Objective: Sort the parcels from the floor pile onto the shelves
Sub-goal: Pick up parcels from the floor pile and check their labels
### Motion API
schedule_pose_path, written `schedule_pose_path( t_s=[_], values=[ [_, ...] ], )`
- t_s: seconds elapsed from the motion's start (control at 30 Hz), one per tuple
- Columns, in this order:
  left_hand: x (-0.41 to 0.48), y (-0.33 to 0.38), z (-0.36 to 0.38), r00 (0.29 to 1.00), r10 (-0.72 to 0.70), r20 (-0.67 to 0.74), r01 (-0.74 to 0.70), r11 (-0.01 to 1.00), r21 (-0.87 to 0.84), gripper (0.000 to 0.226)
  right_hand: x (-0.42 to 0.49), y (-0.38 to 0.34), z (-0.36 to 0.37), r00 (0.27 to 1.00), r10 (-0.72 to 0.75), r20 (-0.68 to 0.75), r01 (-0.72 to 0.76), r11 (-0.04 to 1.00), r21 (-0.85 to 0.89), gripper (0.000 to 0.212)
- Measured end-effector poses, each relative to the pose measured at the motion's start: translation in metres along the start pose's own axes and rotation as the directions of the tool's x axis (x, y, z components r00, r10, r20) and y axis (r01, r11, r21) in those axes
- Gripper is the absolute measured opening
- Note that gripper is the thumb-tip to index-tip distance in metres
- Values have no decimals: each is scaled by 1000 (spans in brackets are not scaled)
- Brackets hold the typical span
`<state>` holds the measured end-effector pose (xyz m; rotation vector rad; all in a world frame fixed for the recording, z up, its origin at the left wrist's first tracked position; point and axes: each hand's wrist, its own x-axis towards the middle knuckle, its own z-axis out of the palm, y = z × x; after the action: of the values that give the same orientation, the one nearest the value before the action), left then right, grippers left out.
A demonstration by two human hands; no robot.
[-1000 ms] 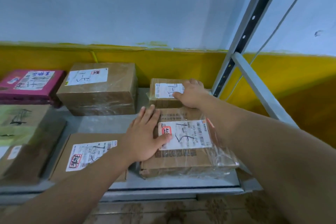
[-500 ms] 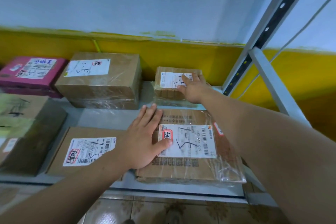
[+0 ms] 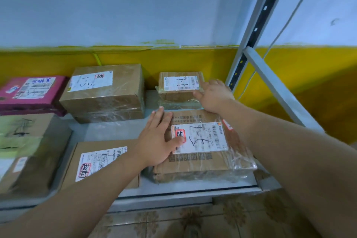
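Grey shelf (image 3: 108,131), yellow-banded wall (image 3: 193,60); left hand (image 3: 156,141) spread flat on wrapped parcel (image 3: 202,162), right hand (image 3: 214,94) spread against small box (image 3: 179,83)

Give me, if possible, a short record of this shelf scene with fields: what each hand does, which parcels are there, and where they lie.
Left hand: lies flat on the wrapped flat box, front right of the shelf
Right hand: touches the right end of the small box, behind the wrapped one
Other parcels: large brown box, back middle; pink parcel, back left; flat labelled box, front middle; green-taped box, front left
Shelf: grey, with an upright post at its right
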<state>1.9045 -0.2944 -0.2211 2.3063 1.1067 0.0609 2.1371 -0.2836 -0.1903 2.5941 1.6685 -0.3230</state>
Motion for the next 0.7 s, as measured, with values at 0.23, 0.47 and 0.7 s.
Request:
schedule_pose_path(
  t_s=[0.23,0.47,0.7],
  values=[
    [-13,3,-3,1000,-15,2,16,994,-107,90,-92,12,11,981,192,33,-194,980,39,83],
    [-57,6,13,999,-17,33,23,980,-197,94,-140,-6,31,936,341,86,-352,916,192,81],
    [-50,8,10,996,-55,64,67,978,-199,94,-136,-5,30,937,343,65,-349,919,183,79]
  ],
)
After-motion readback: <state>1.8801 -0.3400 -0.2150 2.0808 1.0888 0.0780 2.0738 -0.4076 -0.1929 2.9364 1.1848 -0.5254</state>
